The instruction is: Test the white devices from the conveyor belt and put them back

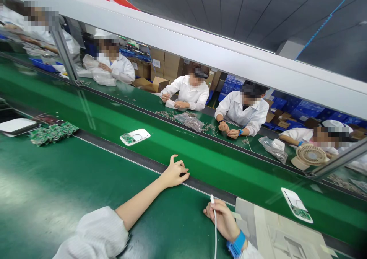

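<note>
The cable (215, 228), thin, white and limp, looks light and floppy; best held near its stiff tip, where the right hand (222, 217) pinches it shut. The left hand (174, 173), beyond on the belt edge, closes its fingertips on a small dark part (182, 173).

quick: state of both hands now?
Left hand: pinched shut on a small dark part.
Right hand: shut on a white cable.

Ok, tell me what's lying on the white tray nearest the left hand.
On the white tray lie a green circuit board and a thin looped wire. Anything beneath the board is covered.
</note>
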`<state>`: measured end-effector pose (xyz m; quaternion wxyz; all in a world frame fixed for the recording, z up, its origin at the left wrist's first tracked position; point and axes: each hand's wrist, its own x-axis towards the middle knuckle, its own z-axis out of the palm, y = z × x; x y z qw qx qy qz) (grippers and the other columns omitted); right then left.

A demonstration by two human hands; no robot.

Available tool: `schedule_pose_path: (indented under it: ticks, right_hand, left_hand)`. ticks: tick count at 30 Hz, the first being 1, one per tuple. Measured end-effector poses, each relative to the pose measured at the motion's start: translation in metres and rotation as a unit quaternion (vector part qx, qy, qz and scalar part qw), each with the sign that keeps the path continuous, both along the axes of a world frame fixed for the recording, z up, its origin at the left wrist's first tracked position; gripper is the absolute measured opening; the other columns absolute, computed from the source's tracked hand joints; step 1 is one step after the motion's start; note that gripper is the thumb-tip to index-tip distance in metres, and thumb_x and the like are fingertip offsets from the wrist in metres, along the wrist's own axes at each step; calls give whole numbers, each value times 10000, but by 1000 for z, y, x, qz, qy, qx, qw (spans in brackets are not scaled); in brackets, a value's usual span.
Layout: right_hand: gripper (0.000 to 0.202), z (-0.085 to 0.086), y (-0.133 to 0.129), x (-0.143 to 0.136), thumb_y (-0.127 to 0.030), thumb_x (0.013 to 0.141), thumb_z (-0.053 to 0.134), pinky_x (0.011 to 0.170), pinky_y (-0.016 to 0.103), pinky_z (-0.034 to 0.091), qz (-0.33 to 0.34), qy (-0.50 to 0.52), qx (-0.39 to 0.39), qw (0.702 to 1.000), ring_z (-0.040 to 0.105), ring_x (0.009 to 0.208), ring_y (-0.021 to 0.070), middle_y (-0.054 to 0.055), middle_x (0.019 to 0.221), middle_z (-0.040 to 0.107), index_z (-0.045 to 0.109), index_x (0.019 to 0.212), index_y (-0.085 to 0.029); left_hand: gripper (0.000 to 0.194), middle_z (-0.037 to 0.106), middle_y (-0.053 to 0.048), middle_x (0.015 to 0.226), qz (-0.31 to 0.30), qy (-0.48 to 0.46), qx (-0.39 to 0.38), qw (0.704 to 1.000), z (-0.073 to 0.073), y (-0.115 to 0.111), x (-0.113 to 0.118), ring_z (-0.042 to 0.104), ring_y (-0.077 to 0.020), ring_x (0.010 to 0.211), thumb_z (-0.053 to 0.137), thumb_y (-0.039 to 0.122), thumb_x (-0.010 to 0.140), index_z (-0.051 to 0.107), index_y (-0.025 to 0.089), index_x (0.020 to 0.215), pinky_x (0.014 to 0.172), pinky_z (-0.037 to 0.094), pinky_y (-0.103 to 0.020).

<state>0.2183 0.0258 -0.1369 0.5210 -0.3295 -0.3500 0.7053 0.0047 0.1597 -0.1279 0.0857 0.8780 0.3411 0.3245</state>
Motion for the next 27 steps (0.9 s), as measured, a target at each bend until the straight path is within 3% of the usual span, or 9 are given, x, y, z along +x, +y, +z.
schedule_pose_path:
  ticks: [7, 23, 27]
  right_hand:
    - [266, 0, 0, 0, -149, 755, 532, 774, 369, 376, 1, 7, 1, 1000, 394, 495, 117, -3, 459, 491, 590, 495, -143]
    - [274, 0, 0, 0, -139, 752, 528, 772, 360, 382, 2, 8, 2, 1000, 394, 491, 114, -3, 455, 483, 582, 483, -139]
    - [272, -1, -1, 0, -142, 752, 528, 770, 358, 383, 0, 9, 2, 1000, 400, 497, 116, 0, 460, 489, 588, 486, -140]
  left_hand:
    - [294, 646, 6, 641, 3, 2, -3, 1000, 0, 0, -1, 554, -150, 726, 448, 329, 843, 686, 252, 690, 1030, 94, -507]
    - [252, 637, 1, 624, 5, 2, 14, 1000, -2, 2, -1, 537, -145, 719, 469, 289, 833, 691, 212, 741, 1021, 58, -513]
    - [318, 638, -4, 610, 22, 8, 17, 1000, -3, 4, -1, 544, -152, 717, 414, 276, 860, 679, 212, 695, 1012, 78, -508]
